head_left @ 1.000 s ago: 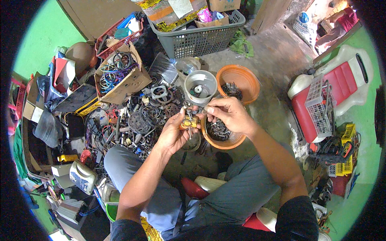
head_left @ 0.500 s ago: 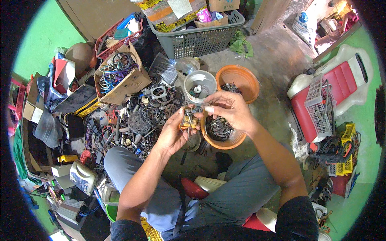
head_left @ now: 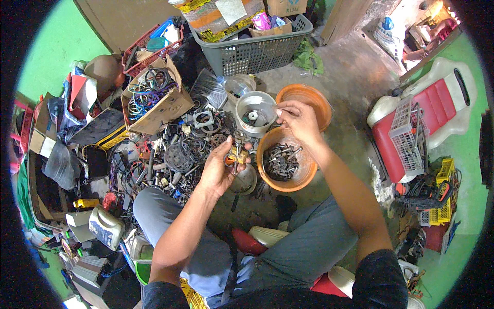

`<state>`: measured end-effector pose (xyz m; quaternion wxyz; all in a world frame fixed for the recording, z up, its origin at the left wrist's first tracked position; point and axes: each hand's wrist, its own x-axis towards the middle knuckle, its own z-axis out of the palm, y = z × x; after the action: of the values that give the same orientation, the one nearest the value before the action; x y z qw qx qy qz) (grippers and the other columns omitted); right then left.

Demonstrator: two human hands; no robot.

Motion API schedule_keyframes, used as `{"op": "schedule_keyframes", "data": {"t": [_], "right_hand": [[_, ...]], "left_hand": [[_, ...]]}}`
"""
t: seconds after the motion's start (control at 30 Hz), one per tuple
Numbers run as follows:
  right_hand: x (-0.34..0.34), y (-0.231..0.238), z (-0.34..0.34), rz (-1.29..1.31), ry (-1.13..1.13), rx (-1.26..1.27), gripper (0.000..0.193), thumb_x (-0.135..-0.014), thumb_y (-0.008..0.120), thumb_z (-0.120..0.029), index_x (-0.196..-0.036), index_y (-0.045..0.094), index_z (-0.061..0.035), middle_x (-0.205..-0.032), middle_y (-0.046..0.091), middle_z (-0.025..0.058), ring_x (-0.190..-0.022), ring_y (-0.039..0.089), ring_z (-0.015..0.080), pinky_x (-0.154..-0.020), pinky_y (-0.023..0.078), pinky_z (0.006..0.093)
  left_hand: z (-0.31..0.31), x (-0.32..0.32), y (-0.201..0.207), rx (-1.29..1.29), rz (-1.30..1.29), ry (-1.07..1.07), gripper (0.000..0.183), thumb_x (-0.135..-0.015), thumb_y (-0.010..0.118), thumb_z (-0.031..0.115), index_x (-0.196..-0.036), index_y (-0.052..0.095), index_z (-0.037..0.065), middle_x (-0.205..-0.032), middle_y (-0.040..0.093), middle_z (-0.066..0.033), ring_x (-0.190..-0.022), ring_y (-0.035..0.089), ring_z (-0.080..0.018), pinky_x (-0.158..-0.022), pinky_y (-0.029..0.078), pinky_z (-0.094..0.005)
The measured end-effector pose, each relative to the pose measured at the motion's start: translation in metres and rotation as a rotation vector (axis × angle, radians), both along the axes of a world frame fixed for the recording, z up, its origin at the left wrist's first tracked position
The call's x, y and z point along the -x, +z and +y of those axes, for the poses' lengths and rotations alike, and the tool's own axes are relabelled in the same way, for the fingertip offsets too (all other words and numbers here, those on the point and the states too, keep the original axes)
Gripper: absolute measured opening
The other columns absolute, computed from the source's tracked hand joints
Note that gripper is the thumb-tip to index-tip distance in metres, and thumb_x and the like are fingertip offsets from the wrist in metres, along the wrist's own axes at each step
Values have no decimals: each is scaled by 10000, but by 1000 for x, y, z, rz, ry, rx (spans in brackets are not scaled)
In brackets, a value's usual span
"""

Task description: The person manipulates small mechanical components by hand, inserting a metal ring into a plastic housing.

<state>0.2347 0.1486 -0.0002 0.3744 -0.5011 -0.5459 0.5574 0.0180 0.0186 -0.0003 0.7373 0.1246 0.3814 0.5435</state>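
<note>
My left hand [head_left: 217, 172] is closed around a small metal part with a yellow-orange body [head_left: 236, 154], held over the edge of the heap of scrap. My right hand [head_left: 301, 123] is raised between the buckets, thumb and fingertips pinched together; whatever lies in the pinch is too small to make out. Just left of those fingertips stands a grey-white plastic bucket [head_left: 241, 114] with a few small parts at its bottom. Below the right hand sits an orange bowl [head_left: 301, 181] holding many bolts [head_left: 280, 162]. A second orange bowl [head_left: 321, 105] is partly hidden behind the right hand.
A heap of metal and rubber parts [head_left: 177, 157] spreads to the left, beside a cardboard box of cables [head_left: 175, 105]. At the back stands a grey perforated crate [head_left: 252, 54]. A red-and-white seat [head_left: 437, 108] carrying a white basket [head_left: 409, 134] is at the right.
My right hand has moved away from the part in my left hand, going right and up toward the grey-white bucket's rim. My left hand stays in place, still gripping the part.
</note>
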Motion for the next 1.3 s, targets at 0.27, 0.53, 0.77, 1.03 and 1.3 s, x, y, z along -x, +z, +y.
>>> {"op": "schedule_keyframes", "data": {"t": [0.27,0.53,0.77,1.03,1.3], "right_hand": [[16,4,-15,-12,267,-103,231,-929,688,-118,-1112,681,23,-1027,723,89,-860,664,131,-719,538,288],[30,30,-62,-78,540,-324,218,-912,723,-156,-1089,723,-30,-916,709,38,-853,653,107,-744,520,272],[28,22,-61,19,538,-123,175,-930,700,-138,-1041,718,-4,-886,711,47,-767,644,100,-711,516,271],[21,18,-54,53,450,88,213,-972,653,-167,-1033,702,32,-850,708,38,-726,633,91,-660,515,250],[17,34,-47,166,280,-25,196,-962,654,-104,-1119,619,8,-911,673,37,-775,628,78,-666,514,235]], "left_hand": [[-4,4,7,-74,152,-36,317,-1067,439,335,-1126,580,57,-945,715,-100,-654,662,-159,-460,437,-223],[-9,0,9,-118,342,-101,247,-1058,460,322,-1073,549,93,-876,677,-57,-660,663,-134,-441,405,-210],[-8,-6,13,-136,356,-155,210,-1065,445,286,-1056,549,103,-869,695,-76,-661,667,-120,-392,370,-189],[-5,-5,14,-154,365,-226,186,-1065,441,268,-1006,521,111,-856,707,-115,-629,664,-129,-376,354,-191],[-6,-2,8,-111,331,-185,151,-1061,445,253,-1012,507,124,-846,710,-128,-622,669,-149,-371,349,-186]]}}
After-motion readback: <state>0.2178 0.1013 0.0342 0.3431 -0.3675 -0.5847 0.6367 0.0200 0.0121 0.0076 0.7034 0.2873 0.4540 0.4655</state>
